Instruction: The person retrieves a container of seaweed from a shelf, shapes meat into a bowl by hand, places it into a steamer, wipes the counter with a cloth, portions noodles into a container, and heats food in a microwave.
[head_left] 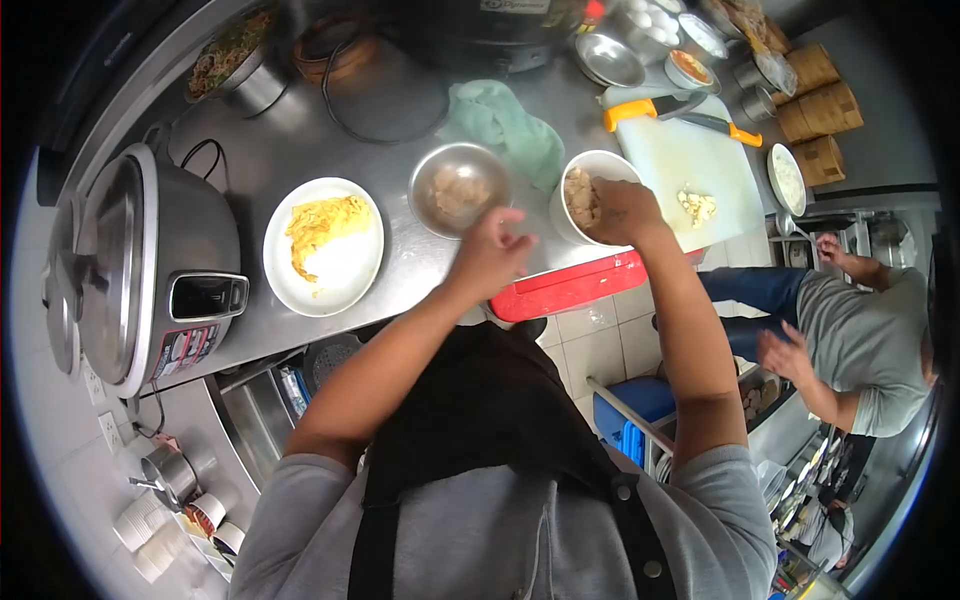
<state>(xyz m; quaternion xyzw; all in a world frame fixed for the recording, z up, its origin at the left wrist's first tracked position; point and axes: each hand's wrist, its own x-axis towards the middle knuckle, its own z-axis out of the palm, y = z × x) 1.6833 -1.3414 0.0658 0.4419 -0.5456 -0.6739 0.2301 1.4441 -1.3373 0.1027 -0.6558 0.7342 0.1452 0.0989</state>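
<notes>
My right hand (628, 212) reaches down into a white tub (566, 222) of pale brown, lumpy food (580, 198). Its fingers are hidden inside the tub, against the food. My left hand (492, 248) hovers at the near rim of a steel bowl (425, 212), fingers apart and holding nothing. A small heap of similar pale food (460, 190) lies in that bowl. To the left, a white plate (348, 285) bears a yellow food that looks like cooked egg (325, 225).
A green cloth (510, 130) lies behind the bowl. Orange-handled knives (630, 112) rest on a white cutting board (650, 150) with chopped bits (697, 205). A large cooker (170, 250) stands left. A red lid or tray (570, 290) juts from the front edge. Another person (860, 320) stands at right.
</notes>
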